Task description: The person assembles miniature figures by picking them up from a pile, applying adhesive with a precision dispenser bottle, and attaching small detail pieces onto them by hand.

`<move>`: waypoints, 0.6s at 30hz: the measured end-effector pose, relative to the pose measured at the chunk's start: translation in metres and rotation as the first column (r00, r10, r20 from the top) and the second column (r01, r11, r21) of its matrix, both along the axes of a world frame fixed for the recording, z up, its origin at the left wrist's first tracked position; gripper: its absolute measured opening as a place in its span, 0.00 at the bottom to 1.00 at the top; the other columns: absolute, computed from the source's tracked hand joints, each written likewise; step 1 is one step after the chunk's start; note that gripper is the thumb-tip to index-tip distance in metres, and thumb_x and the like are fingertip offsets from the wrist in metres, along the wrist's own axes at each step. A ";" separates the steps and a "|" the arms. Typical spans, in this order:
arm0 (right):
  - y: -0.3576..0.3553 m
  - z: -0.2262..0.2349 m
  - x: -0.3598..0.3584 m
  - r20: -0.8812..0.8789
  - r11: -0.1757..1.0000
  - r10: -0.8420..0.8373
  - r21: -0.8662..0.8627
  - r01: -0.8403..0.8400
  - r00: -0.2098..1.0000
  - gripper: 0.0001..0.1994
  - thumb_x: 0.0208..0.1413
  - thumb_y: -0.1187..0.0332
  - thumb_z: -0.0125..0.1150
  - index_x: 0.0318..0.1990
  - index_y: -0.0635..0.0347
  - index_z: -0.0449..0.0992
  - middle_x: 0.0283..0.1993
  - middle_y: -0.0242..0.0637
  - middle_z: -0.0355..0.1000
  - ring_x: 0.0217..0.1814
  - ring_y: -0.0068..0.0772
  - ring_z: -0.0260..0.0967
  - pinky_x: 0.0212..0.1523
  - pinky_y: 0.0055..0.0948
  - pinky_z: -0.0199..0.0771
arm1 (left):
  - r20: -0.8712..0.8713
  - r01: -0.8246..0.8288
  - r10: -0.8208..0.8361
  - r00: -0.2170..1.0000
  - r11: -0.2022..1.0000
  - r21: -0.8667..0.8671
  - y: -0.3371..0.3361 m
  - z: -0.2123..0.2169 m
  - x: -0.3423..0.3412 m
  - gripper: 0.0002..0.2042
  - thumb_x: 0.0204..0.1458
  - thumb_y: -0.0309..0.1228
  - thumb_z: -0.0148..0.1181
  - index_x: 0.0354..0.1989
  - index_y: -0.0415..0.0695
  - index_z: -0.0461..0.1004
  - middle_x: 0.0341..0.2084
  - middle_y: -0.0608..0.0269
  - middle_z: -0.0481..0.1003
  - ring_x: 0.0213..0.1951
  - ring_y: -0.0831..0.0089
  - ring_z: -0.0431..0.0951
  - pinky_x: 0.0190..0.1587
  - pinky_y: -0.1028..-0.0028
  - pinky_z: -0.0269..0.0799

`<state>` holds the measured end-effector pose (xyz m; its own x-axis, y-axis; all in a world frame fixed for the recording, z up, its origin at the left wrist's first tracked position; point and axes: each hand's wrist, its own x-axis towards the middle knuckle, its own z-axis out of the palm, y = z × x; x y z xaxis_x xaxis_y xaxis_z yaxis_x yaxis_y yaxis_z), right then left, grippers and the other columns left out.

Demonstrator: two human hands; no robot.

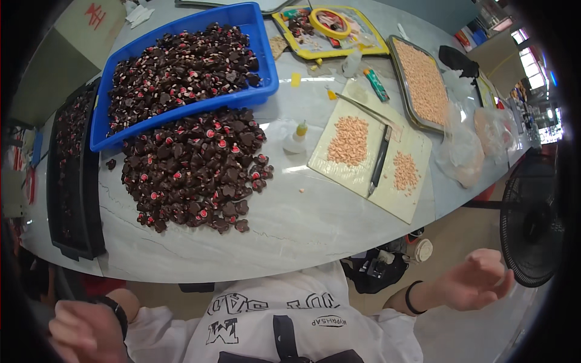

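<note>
Both hands (pixel 85 330) (pixel 478 279) hover empty below table (pixel 302 224).

Clear plastic bags (pixel 463 154) of pale pink pellets – slumped at the table's (pixel 302 224) right edge, beside the metal tray (pixel 420 85). Yellow flat pack (pixel 357 42) with coloured print at the far edge – tape roll (pixel 330 22) on it. Sign (pixel 94 17), beige with red characters, past the far-left corner. No screens.

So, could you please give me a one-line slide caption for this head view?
Both hands, left and right, empty off the grey table, which holds a loose pile of dark pieces and a blue tray.
</note>
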<state>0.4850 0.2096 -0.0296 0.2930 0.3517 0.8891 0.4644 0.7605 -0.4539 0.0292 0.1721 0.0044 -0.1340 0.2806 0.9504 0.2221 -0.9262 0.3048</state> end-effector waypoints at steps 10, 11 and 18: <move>0.104 -0.059 -0.096 0.147 0.507 0.344 -0.860 -0.052 0.928 0.39 0.39 0.75 0.62 0.61 0.61 0.48 0.42 0.40 0.65 0.33 0.26 0.64 0.31 0.22 0.66 | 0.211 0.183 0.030 0.977 0.391 -0.902 0.000 -0.117 0.076 0.08 0.47 0.26 0.57 0.31 0.33 0.70 0.33 0.50 0.70 0.28 0.70 0.73 0.31 0.77 0.71; 0.116 -0.053 -0.120 0.262 0.488 0.444 -0.873 0.014 0.857 0.39 0.37 0.75 0.64 0.60 0.61 0.51 0.41 0.40 0.64 0.35 0.28 0.64 0.31 0.24 0.66 | 0.290 0.233 0.060 0.955 0.451 -0.861 0.001 -0.115 0.077 0.08 0.48 0.26 0.56 0.33 0.33 0.69 0.34 0.48 0.69 0.29 0.69 0.73 0.31 0.76 0.72; 0.148 -0.077 -0.140 0.318 0.708 0.505 -0.685 -0.174 0.802 0.16 0.39 0.74 0.64 0.36 0.63 0.64 0.42 0.45 0.64 0.39 0.36 0.65 0.37 0.30 0.67 | 0.028 -0.009 0.034 0.999 0.787 -0.617 0.027 -0.096 0.056 0.11 0.42 0.24 0.58 0.35 0.35 0.67 0.31 0.48 0.69 0.30 0.63 0.72 0.30 0.71 0.69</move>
<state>0.3450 0.3580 -0.1061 -0.3341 0.8359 0.4354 0.4993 0.5488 -0.6705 0.0849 0.1989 -0.0917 -0.1775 0.8015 0.5710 0.2175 -0.5339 0.8171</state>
